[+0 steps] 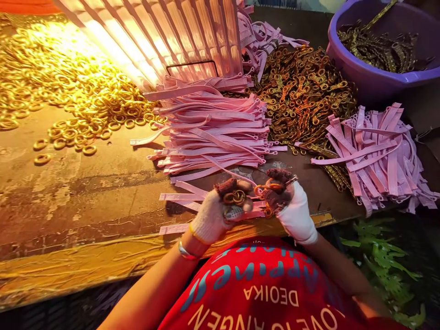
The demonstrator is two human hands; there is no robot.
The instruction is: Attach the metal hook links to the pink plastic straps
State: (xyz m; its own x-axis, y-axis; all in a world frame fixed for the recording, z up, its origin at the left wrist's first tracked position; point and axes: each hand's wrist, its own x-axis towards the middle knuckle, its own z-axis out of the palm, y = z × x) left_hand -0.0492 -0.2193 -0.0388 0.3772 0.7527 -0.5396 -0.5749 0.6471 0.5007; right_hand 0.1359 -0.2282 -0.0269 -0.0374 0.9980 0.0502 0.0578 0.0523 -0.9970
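My left hand [220, 206], in a pale knitted glove with dark fingertips, is closed around several gold rings [234, 197]. Beside it, my right hand [292, 206], in a white glove with dark fingertips, pinches a gold ring [273, 186]. A thin pink strap [237, 174] reaches down to this ring between the two hands; whether it passes through the ring I cannot tell. Under and beside my hands, a few pink straps [178, 197] lie near the table edge. Just beyond my hands is a thick pile of pink straps [216, 133] with small loops at their ends.
Loose gold rings [103, 101] spread over the table [103, 192] at left. A ribbed pinkish plastic crate [192, 36] stands behind the straps. Right of it are brown-gold looped pieces [305, 87], a purple tub [371, 78] and another pink strap pile [381, 156].
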